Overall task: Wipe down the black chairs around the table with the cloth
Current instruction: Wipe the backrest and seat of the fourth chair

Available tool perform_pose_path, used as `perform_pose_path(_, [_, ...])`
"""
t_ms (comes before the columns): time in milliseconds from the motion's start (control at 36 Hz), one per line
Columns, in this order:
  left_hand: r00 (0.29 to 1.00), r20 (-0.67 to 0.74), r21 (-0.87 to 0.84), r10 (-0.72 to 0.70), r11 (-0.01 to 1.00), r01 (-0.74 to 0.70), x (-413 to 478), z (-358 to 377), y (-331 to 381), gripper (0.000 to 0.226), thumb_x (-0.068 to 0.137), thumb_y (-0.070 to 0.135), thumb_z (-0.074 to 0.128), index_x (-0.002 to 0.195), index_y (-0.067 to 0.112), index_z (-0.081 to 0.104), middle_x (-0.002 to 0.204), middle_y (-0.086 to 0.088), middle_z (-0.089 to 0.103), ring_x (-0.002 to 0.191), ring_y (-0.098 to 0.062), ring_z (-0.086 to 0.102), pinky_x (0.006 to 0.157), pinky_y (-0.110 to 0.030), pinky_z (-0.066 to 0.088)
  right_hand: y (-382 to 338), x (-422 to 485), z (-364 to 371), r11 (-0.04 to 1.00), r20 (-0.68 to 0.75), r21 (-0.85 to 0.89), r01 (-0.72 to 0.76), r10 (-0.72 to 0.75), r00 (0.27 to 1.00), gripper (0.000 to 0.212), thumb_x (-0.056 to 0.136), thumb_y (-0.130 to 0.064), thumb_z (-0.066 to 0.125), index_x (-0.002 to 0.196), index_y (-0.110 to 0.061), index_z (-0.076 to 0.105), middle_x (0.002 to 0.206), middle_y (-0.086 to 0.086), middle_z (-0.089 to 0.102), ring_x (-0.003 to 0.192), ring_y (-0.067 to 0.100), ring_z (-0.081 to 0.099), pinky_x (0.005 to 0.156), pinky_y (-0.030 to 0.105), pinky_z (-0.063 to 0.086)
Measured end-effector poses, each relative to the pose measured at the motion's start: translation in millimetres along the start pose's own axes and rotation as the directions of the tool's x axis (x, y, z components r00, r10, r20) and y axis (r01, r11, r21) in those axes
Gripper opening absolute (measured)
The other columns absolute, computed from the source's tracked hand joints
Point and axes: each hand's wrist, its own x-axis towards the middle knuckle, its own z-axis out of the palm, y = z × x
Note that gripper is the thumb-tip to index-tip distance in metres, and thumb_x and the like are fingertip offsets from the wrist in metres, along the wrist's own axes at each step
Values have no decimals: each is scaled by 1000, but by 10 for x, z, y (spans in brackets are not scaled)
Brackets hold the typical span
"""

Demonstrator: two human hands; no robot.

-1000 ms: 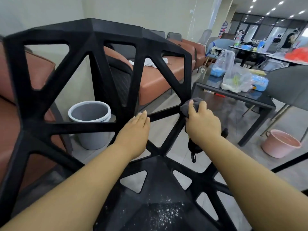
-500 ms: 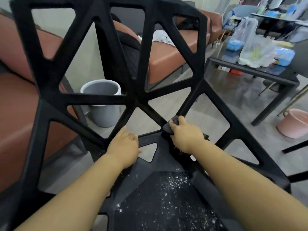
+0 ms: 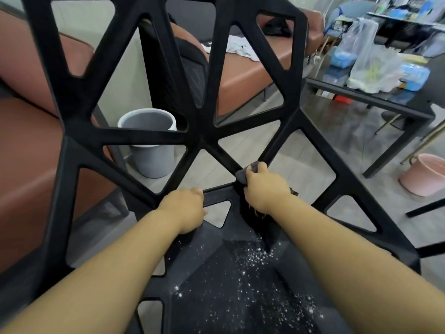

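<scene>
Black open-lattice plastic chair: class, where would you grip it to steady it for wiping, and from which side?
On the black chair, probably the low crossbar where seat meets back, from the seat side: triangular openings let fingers curl round it, as the left hand does.

matt black plastic chair (image 3: 199,126), seat powder-speckled; soft dark cloth (image 3: 243,175); glossy dark surface (image 3: 361,102); smooth plastic buckets (image 3: 154,160)

The chair (image 3: 199,131) ran off the top edge, its upper back cut away. My right hand (image 3: 265,189) covered most of the cloth (image 3: 242,175). My left hand (image 3: 185,208) curled its fingertips out of sight over a chair bar. Bars hid part of the grey bucket (image 3: 154,160). The right edge cut the pink tub (image 3: 423,174). What the bags (image 3: 370,66) on the counter (image 3: 361,92) held was too blurred to tell.
</scene>
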Motion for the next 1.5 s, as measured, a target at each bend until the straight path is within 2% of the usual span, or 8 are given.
perform_pose_path(167, [999,12,-32,46,998,-46,-248,-209,-128,28,95,41,45,112,20,53,111,-1,57,95,-22,56,77,-35,47,-149,-121,-122,980,-107,124,158,-145,984,48,96,-39,45,141,-22,39,133,7,38,105,33,54,79,40,50])
perform_pose_path(361, [899,-430,252,88,967,26,-607,-637,-502,17,83,19,65,95,8,65,91,-9,62,88,-34,56,70,-43,49,-602,178,-293,874,-674,27,485,-343,655,56,76,-22,76,126,-7,59,97,21,55,64,34,53,49,30,33])
perform_pose_path(500, [775,-631,231,-33,946,229,-771,-687,-793,27,52,-6,76,75,2,65,75,-15,60,72,-36,52,59,-40,39,-637,256,3,902,-579,142,407,-258,774,60,78,-15,72,133,-6,52,101,23,54,67,37,54,49,33,35])
perform_pose_path(722, [438,-869,-84,-231,940,330,-801,-567,-786,25,81,-1,45,96,-1,65,108,-21,54,102,-33,33,78,-43,35,-374,150,427,948,-368,207,241,-153,917,51,92,-30,54,142,-24,44,127,14,44,95,36,53,62,40,48])
perform_pose_path(861, [419,-728,-489,-543,839,237,-778,-667,-729,25,93,4,46,117,2,49,122,-12,41,97,-25,42,74,-20,24,-365,154,481,936,-418,233,264,-149,896,50,91,-27,57,140,-23,47,119,14,47,91,35,53,58,38,48])
perform_pose_path(1222, [513,-581,-493,-632,775,396,-955,-833,-681,60,89,-5,48,145,-3,26,138,-23,39,119,-39,42,95,-40,33,-717,45,-102,796,-651,436,420,-43,758,51,93,-28,58,141,-17,45,115,16,46,81,32,53,62,40,49])
perform_pose_path(1389, [532,-550,-509,-644,763,398,-993,-854,-706,57,90,-3,48,144,0,30,135,-19,42,116,-36,44,92,-37,36,-1147,6,-74,874,-435,438,210,2,901,60,97,-34,48,150,-13,26,138,19,33,102,39,53,70,36,39])
perform_pose_path(1500, [547,-536,-512,-644,762,396,-995,-861,-713,59,92,-2,47,146,2,26,135,-18,42,118,-33,44,93,-34,37,-1322,-270,340,890,-386,260,374,-259,885,62,77,-21,74,133,-5,52,116,26,53,74,42,61,50,37,47])
